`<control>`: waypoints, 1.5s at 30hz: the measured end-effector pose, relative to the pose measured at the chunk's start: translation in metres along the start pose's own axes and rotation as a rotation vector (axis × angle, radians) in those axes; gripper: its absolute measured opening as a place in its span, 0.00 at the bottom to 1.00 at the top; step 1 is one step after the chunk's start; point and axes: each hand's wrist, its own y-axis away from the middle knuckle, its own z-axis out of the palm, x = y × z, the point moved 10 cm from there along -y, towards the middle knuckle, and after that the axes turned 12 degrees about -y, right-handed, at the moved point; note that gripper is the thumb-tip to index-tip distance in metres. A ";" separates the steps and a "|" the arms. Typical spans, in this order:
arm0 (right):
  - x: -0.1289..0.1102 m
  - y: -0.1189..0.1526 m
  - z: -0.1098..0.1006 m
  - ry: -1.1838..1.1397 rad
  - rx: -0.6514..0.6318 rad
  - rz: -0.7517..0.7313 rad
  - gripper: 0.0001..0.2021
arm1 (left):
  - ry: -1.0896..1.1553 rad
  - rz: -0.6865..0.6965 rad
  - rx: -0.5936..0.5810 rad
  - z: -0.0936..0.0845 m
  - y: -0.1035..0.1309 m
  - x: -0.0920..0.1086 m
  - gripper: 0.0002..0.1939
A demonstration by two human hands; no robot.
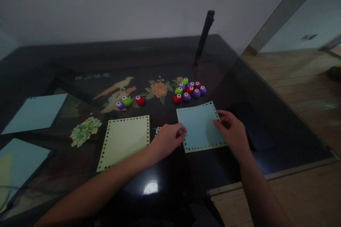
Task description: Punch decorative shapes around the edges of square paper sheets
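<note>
A light blue paper sheet (201,126) with small holes along its edges lies in front of me, with a yellowish layer peeking out at its rim. My left hand (169,138) is curled at its left edge, thumb and forefinger pinched over the paper. On the opposite edge, my right hand (233,131) grips the sheet between thumb and fingers. Left of it, a pale green sheet (128,138) with holes along its borders is partly covered by my left forearm. Some paper bits (157,130) show between the two sheets, half hidden behind my left hand.
Several small red, green and purple pieces with eye-like tops (187,96), perhaps paper punches, cluster beyond the blue sheet. Three similar ones (127,100) sit further left. A paper-bit heap (85,130) and more blue sheets (36,113) lie leftward on the dark glossy table (170,53).
</note>
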 end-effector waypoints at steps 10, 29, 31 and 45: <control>0.002 -0.001 0.002 0.077 0.006 -0.040 0.21 | -0.081 0.022 -0.004 -0.001 -0.001 0.004 0.06; -0.052 0.010 0.008 0.237 0.044 -0.363 0.11 | -0.407 0.120 0.484 -0.121 0.079 -0.053 0.08; -0.069 0.015 0.031 0.220 -0.046 -0.410 0.10 | -0.477 0.045 0.552 -0.140 0.096 -0.086 0.09; -0.146 0.047 0.235 0.666 -0.540 -0.799 0.26 | -0.694 -0.078 0.310 -0.132 0.112 -0.132 0.33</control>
